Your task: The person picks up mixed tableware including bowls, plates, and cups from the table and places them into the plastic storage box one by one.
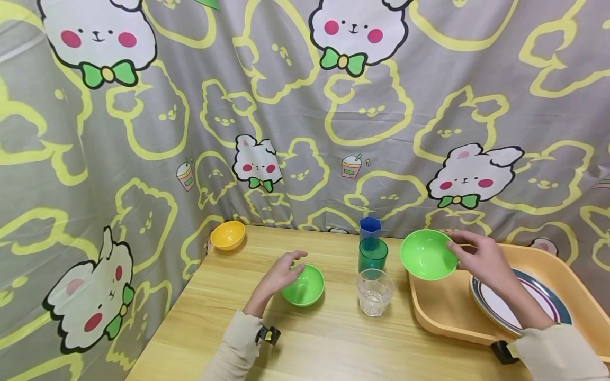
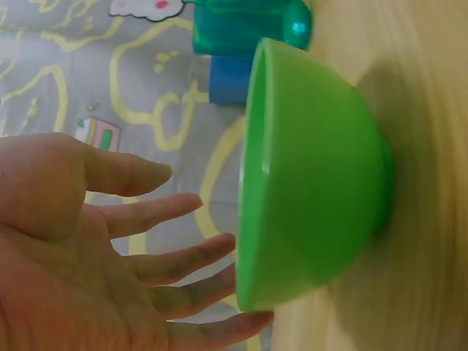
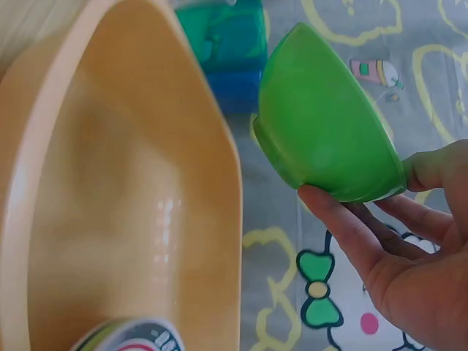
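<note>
My right hand (image 1: 481, 259) pinches the rim of a green bowl (image 1: 426, 255), holding it in the air at the back left corner of the orange basin. In the right wrist view the thumb is at the rim of this bowl (image 3: 322, 124) and fingers support its underside. A second green bowl (image 1: 305, 288) stands upright on the table. My left hand (image 1: 281, 272) is just above and left of it, fingers spread and fairly straight. In the left wrist view the fingertips lie close beside the bowl's (image 2: 314, 175) rim; whether they touch it I cannot tell.
A clear glass (image 1: 375, 296), a teal cup (image 1: 373, 256) and a blue cup (image 1: 369, 228) line up between the bowls. The orange basin (image 1: 452, 332) holds plates (image 1: 548, 293). A yellow bowl (image 1: 229, 236) sits at the table's far left corner, near the patterned curtain (image 1: 295, 106).
</note>
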A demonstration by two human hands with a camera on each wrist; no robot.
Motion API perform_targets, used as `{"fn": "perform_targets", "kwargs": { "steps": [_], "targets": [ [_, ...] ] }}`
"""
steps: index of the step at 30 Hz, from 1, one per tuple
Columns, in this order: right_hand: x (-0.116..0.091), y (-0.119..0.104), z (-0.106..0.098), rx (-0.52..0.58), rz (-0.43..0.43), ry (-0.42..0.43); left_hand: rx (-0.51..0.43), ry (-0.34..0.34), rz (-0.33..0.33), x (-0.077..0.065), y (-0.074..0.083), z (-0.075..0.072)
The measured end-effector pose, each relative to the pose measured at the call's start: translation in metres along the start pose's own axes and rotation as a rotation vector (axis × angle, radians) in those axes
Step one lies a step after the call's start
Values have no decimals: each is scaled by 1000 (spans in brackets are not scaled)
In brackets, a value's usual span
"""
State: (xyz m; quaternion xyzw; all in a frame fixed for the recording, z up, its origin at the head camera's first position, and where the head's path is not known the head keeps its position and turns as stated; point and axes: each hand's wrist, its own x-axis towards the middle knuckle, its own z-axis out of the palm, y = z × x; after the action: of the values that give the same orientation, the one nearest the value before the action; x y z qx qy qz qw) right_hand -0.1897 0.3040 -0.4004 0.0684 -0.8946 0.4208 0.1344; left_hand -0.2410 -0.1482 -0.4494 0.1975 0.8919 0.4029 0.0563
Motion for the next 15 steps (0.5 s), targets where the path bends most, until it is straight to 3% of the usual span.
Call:
{"fn": "perform_targets", "kwargs": {
  "steps": [5, 15],
  "targets": [
    [3, 13, -7, -56, 23, -13, 32, -15, 5, -3, -11, 2],
    [12, 30, -15, -133, 26, -1, 17, -56, -48, -9, -16, 1]
  ]
}}
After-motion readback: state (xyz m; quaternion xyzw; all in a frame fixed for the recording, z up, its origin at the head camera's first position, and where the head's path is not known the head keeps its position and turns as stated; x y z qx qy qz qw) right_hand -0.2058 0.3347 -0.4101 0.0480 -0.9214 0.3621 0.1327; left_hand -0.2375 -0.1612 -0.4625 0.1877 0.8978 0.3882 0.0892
